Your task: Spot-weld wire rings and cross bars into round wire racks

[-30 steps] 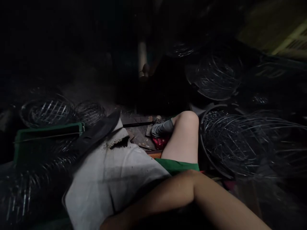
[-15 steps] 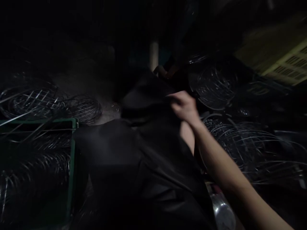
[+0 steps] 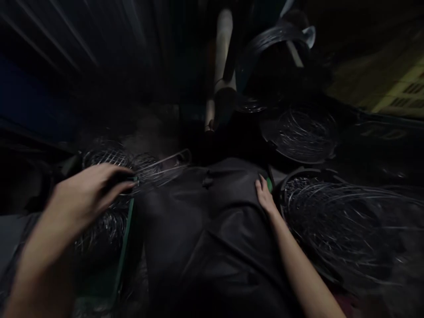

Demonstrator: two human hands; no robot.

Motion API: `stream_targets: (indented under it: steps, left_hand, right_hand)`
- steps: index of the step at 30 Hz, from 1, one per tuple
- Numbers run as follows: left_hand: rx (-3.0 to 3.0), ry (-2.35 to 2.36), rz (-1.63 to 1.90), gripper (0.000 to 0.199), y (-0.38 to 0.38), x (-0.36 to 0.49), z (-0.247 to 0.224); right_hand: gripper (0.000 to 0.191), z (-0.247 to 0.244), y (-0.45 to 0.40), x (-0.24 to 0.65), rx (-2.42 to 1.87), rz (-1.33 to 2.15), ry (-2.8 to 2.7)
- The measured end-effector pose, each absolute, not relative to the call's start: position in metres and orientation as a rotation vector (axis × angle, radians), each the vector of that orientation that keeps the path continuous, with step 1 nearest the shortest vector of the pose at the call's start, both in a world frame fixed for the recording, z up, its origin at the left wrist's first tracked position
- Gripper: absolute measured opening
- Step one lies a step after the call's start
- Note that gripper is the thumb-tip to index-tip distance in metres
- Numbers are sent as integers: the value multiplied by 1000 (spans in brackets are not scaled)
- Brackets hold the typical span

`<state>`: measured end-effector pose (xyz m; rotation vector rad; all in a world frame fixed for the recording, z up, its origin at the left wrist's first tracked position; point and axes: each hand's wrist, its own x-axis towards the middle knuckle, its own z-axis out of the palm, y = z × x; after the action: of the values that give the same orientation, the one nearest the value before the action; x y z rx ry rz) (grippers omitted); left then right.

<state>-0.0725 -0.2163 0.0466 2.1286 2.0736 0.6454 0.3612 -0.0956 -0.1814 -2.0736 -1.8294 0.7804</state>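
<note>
My left hand point(image 3: 96, 187) is at the left, over the edge of the green crate point(image 3: 124, 247), its thumb and fingers closed round the end of a bent wire piece point(image 3: 165, 165) that points right. My right hand point(image 3: 264, 193) rests at the right side of the black apron point(image 3: 205, 229) over my lap. Its fingers are partly hidden and blurred, beside a small green thing point(image 3: 269, 184). Bent wire pieces point(image 3: 104, 227) lie inside the green crate.
A round basin point(image 3: 294, 203) with many wires stands at the right, another wire-filled basin point(image 3: 303, 134) behind it. A yellow crate point(image 3: 400, 92) is at the upper right. Ahead, a pale pole point(image 3: 223, 48) slants down.
My left hand has come into view at the left with a wire piece. My right hand has moved down from the raised apron fold, and the apron now lies flatter. The view has shifted.
</note>
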Motion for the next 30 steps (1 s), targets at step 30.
stream_targets:
  steps: [30]
  left_hand:
    - [2231, 1493, 258, 17, -57, 14, 11]
  right_hand:
    - [14, -54, -11, 246, -604, 260, -2356]
